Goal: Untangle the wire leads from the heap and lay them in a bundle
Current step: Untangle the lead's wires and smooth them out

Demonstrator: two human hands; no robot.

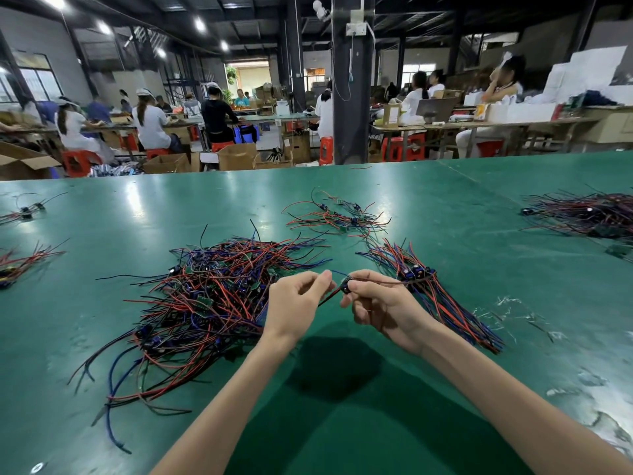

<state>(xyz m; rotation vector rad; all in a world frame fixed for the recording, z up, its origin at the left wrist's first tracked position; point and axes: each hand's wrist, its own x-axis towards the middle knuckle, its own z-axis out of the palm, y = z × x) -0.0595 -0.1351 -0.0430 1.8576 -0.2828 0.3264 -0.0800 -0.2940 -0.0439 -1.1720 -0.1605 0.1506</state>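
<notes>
A tangled heap of red, blue and black wire leads (pixel 205 296) with small green boards lies on the green table, left of my hands. To the right, a straightened bundle of leads (pixel 442 296) runs diagonally toward me. Both hands hover between the two. My left hand (pixel 294 303) pinches thin wires of one lead (pixel 337 287) between thumb and fingertips. My right hand (pixel 376 303) grips the same lead at its small dark component, and its wire trails right over the bundle.
A looser scatter of leads (pixel 337 216) lies behind my hands. Another pile (pixel 582 214) sits far right, small clusters (pixel 20 265) at the left edge. Clear plastic scraps (pixel 513 313) litter the table at right. Workers sit at benches beyond the table's far edge.
</notes>
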